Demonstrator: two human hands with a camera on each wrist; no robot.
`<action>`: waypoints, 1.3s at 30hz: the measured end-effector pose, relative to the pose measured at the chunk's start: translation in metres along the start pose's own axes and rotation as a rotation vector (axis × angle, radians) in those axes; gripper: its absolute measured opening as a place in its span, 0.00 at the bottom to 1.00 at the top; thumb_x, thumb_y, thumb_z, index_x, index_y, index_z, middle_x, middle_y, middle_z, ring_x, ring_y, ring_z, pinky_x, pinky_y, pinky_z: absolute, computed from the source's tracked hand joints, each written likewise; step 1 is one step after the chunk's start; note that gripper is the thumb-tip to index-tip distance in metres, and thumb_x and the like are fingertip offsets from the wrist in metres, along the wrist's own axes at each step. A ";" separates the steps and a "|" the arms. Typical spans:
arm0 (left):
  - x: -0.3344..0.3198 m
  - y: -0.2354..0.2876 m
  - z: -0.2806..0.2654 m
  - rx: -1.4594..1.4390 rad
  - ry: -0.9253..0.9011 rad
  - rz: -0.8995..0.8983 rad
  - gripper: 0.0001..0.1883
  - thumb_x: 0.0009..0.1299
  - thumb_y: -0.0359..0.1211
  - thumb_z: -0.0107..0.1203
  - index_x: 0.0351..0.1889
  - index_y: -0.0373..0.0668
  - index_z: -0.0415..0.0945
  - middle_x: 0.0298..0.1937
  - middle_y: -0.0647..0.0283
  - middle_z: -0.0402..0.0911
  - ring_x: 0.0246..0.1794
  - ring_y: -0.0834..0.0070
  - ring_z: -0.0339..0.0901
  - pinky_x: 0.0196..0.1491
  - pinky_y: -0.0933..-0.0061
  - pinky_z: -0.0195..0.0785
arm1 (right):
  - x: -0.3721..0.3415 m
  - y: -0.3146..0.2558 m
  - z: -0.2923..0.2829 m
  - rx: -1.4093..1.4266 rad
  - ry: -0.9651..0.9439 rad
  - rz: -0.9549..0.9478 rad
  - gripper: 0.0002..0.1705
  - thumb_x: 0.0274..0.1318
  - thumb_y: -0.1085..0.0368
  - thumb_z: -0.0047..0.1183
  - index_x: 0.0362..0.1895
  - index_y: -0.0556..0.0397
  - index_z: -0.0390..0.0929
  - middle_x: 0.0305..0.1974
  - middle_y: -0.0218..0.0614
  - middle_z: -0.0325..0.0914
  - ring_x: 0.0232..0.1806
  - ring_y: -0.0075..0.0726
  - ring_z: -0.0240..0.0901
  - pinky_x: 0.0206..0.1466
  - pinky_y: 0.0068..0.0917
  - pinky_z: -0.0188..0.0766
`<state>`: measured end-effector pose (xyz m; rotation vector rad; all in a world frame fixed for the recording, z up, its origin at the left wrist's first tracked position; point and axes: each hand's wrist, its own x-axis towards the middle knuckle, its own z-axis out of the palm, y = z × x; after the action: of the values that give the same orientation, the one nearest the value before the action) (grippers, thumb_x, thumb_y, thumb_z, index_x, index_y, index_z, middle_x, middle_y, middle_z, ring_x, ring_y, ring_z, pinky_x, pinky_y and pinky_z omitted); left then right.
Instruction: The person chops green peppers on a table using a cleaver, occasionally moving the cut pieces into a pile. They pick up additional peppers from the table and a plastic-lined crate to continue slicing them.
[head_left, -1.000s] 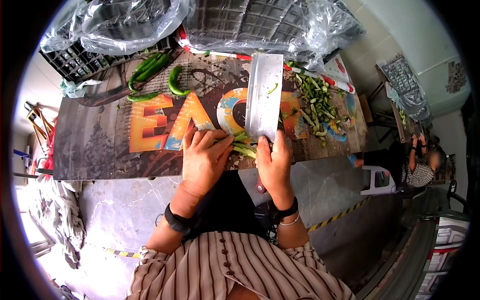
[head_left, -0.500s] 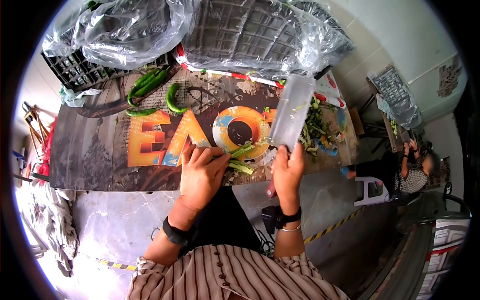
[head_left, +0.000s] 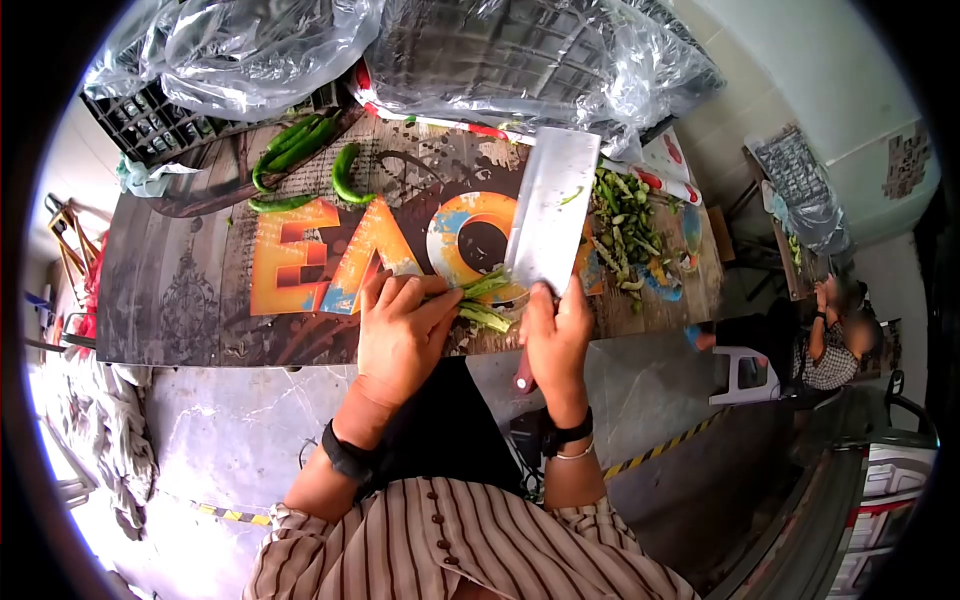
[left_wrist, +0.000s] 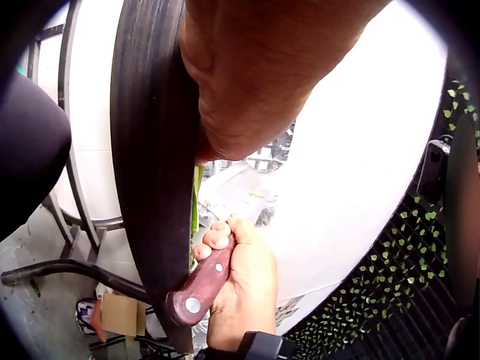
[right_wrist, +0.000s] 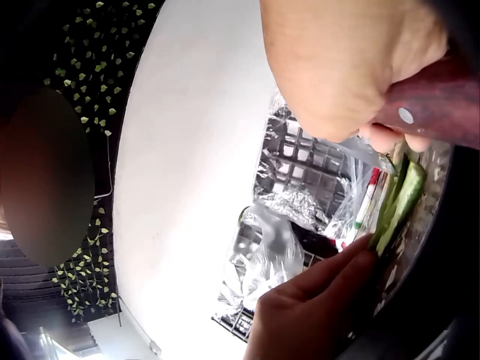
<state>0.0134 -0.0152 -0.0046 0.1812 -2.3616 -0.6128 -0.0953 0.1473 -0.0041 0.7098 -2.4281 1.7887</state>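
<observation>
My left hand [head_left: 400,328] holds split lengths of green pepper [head_left: 486,317] down on the table near its front edge, their cut ends pointing right. In the right wrist view, the pale inside of one pepper length [right_wrist: 405,202] shows beside the fingertips. My right hand [head_left: 558,340] grips a cleaver [head_left: 553,215] by its dark red riveted handle [left_wrist: 201,292]. The wide blade stands just right of the pepper ends, with a green scrap stuck on its face. Beyond the blade lies a heap of chopped green pepper [head_left: 632,228].
Whole green peppers [head_left: 300,152] lie at the back left of the printed table [head_left: 160,290]. Black crates [head_left: 150,125] and clear plastic wrap [head_left: 270,60] line the back edge. Another person [head_left: 830,350] sits at a separate table on the right.
The cleaver swung right to the chopped heap, then came back left beside the pepper lengths. My left hand has kept its hold on them, their cut ends now more spread.
</observation>
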 end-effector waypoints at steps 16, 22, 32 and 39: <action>-0.002 0.003 0.001 0.009 -0.011 -0.047 0.13 0.62 0.32 0.66 0.46 0.49 0.87 0.44 0.72 0.82 0.46 0.69 0.76 0.56 0.64 0.62 | -0.045 -0.027 -0.006 0.124 -0.061 -0.009 0.07 0.69 0.71 0.50 0.38 0.58 0.66 0.19 0.33 0.72 0.17 0.23 0.69 0.20 0.26 0.66; -0.002 0.003 0.002 0.038 -0.018 -0.038 0.13 0.64 0.33 0.65 0.48 0.49 0.87 0.44 0.73 0.82 0.43 0.69 0.75 0.51 0.65 0.62 | -0.046 -0.025 0.007 -0.011 -0.083 -0.006 0.08 0.66 0.70 0.54 0.38 0.60 0.68 0.25 0.48 0.74 0.23 0.53 0.74 0.27 0.40 0.69; -0.002 0.003 0.003 0.056 -0.014 -0.023 0.13 0.64 0.33 0.65 0.47 0.49 0.87 0.43 0.73 0.81 0.42 0.70 0.75 0.50 0.66 0.62 | -0.041 -0.023 0.006 -0.101 -0.063 -0.023 0.09 0.66 0.71 0.54 0.38 0.63 0.67 0.29 0.56 0.72 0.28 0.63 0.71 0.31 0.46 0.68; -0.002 0.003 0.003 0.069 -0.017 -0.026 0.12 0.63 0.34 0.66 0.46 0.50 0.87 0.43 0.75 0.81 0.42 0.72 0.75 0.49 0.66 0.62 | -0.037 -0.018 0.000 -0.037 -0.031 0.014 0.08 0.65 0.71 0.54 0.39 0.61 0.68 0.28 0.52 0.72 0.28 0.59 0.71 0.30 0.43 0.68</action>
<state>0.0133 -0.0113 -0.0063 0.2386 -2.4015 -0.5469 -0.0554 0.1551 0.0013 0.7239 -2.4846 1.7463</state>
